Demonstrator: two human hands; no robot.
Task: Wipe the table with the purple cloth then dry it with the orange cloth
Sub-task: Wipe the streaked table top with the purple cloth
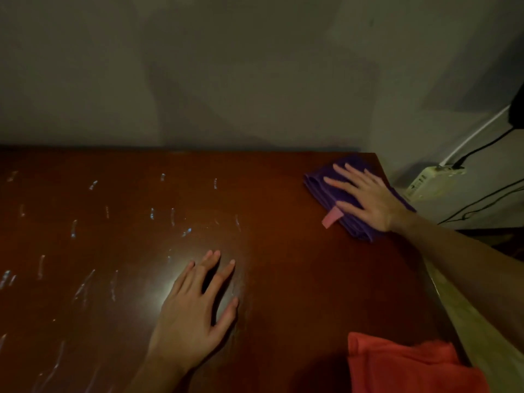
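No text, brand, number or sign can be read anywhere. The pink tag (331,218) on the purple cloth (337,191) shows no legible print, and the white power strip (431,181) carries no readable marking.

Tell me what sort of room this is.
Probably a room in a home: a polished wooden table stands against a plain painted wall, and a power strip with cables sits beside it.

Dim grey wall (226,66) (shadowed), power strip (431,181) with cables.
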